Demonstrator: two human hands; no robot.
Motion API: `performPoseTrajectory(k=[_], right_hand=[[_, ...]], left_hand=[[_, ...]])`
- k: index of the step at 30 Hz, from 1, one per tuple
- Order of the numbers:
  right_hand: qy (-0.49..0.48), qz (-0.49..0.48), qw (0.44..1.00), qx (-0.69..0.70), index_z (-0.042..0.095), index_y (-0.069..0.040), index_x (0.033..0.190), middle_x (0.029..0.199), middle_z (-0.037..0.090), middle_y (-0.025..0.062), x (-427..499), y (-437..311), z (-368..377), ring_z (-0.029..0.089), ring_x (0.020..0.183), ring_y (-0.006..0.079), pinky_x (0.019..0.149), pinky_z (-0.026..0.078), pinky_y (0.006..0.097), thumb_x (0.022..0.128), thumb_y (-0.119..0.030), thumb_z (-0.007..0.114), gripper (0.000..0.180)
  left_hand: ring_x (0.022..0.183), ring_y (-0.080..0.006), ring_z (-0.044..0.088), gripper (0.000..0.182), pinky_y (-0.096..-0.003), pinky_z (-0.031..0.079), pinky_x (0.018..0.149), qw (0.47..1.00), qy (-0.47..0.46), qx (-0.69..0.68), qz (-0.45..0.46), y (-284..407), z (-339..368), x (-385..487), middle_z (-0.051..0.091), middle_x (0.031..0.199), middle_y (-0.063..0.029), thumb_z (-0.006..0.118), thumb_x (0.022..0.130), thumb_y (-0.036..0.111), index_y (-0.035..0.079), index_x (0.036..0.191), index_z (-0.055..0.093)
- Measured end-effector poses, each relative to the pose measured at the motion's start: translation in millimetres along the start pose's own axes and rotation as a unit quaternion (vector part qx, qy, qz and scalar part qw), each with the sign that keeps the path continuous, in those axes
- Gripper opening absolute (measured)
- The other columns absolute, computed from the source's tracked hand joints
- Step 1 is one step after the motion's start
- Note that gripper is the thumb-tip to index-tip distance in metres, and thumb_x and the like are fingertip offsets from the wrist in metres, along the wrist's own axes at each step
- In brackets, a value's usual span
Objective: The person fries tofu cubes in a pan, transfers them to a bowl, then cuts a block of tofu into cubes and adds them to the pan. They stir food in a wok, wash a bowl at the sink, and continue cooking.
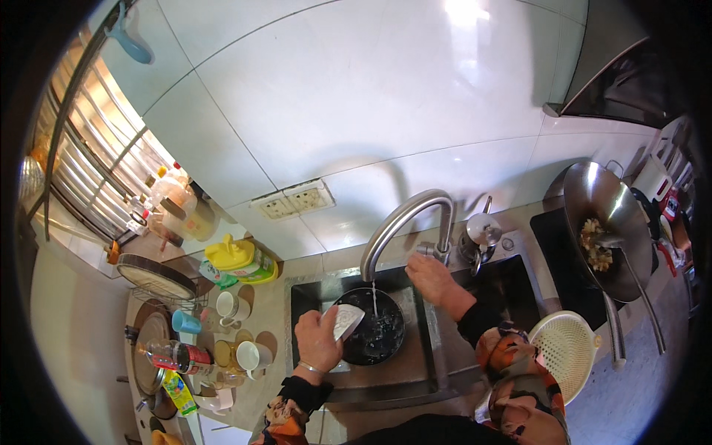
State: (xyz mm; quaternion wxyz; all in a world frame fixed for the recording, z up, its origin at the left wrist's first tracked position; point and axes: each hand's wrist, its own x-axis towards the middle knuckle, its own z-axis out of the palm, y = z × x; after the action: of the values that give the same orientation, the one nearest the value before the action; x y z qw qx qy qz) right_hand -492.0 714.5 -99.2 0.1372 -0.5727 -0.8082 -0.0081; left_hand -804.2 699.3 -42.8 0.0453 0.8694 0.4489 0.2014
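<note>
My left hand [318,342] grips a small white dish [349,321], which is tilted over a round black pan [374,350] inside the sink. A thin stream of water [375,300] runs from the curved metal faucet [403,214] into the pan, where bubbles or splashes show on the dark surface. My right hand [436,281] is at the base of the faucet, close beside its lever [425,248]. The fingers there are curled, and whether they hold the lever is hidden. The left basin of the steel sink [389,384] surrounds the pan.
On the right, a wok [612,194] holds chopped food [594,245] and a metal ladle [639,295]. A cream colander [562,356] sits near my right sleeve. Left of the sink stand white mugs [253,356], a yellow-capped jug [245,261] and a dark bottle [183,356].
</note>
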Motion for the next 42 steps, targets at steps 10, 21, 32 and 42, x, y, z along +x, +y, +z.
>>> performPoseTrajectory(k=[10,21,32,42], right_hand=[[-0.167,0.198,0.939,0.225,0.054,-0.027,0.134,0.153,0.028,0.0174,-98,-146,-20,0.027,0.138,0.0426,0.106,0.025,0.0642,0.085,-0.018,0.065,0.051],[-0.046,0.457,0.888,-0.04,0.052,-0.019,0.134,0.141,0.038,0.0259,-335,-195,-11,0.034,0.132,0.0466,0.107,0.027,0.0599,0.085,-0.019,0.057,0.05],[0.101,0.484,0.788,0.367,0.06,-0.002,0.102,0.093,0.063,0.0155,-290,-157,-20,0.064,0.088,0.0262,0.074,0.052,0.0368,0.075,-0.01,0.065,0.029],[0.243,0.127,0.906,0.321,0.055,-0.003,0.106,0.092,0.057,0.0161,-102,-201,-88,0.06,0.078,0.0299,0.067,0.049,0.0355,0.077,-0.003,0.064,0.03]], left_hand=[[0.085,-0.037,0.053,0.054,-0.0441,0.043,0.075,0.998,0.059,-0.009,-0.005,10,-17,-27,0.053,0.091,-0.0168,0.063,0.065,0.001,0.005,0.118,0.06],[0.089,-0.0378,0.053,0.053,-0.0447,0.044,0.08,0.997,0.03,-0.03,0.057,16,-10,-46,0.053,0.094,-0.0177,0.063,0.067,0.001,0.007,0.119,0.059],[0.105,-0.0197,0.059,0.035,-0.0306,0.045,0.092,0.85,0.01,-0.497,-0.174,9,5,-51,0.063,0.114,-0.0107,0.056,0.091,0.016,0.0,0.122,0.058],[0.101,-0.0358,0.059,0.039,-0.041,0.045,0.09,0.911,0.014,-0.393,-0.127,10,-5,-65,0.063,0.109,-0.0202,0.057,0.093,0.031,0.001,0.117,0.059]])
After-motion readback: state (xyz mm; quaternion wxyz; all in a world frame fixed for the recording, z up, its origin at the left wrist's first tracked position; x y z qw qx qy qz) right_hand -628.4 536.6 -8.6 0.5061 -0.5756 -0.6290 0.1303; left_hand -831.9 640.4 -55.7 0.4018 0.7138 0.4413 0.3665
